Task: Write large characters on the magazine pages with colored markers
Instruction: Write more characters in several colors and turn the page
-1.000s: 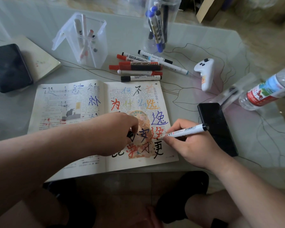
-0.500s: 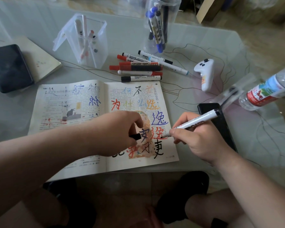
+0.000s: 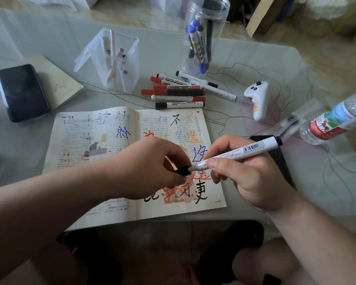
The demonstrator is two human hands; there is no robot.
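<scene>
Pale green glass tabletop (image 3: 164, 58) under everything. Open magazine (image 3: 90, 140) lies flat on it beneath both hands, pages covered in large coloured and black characters; its right page sits directly under the fingers. Left hand (image 3: 150, 167) is over the gutter, thumb and fingers pinching a small black marker cap (image 3: 182, 171). Right hand (image 3: 249, 177) is over the magazine's right edge, fingers wrapped round a white-barrelled marker (image 3: 245, 150), black rear end pointing up and away to the right. Cap meets the marker's tip end between the hands, above the page; can't tell if seated. Clear plastic water bottle with red label (image 3: 337, 122) lies on its side far right of the right hand. Clear round jar of markers (image 3: 206, 36) and clear square pen holder (image 3: 115, 62) are beyond the hands. Black phone (image 3: 23, 92) on a cream notebook (image 3: 60, 83), far left of the left hand. Second dark phone (image 3: 280, 159) just behind the right hand. Loose red, black and white markers (image 3: 177, 92) lie just past the magazine's top edge. White handheld controller (image 3: 258, 99) is beyond the right hand.
</scene>
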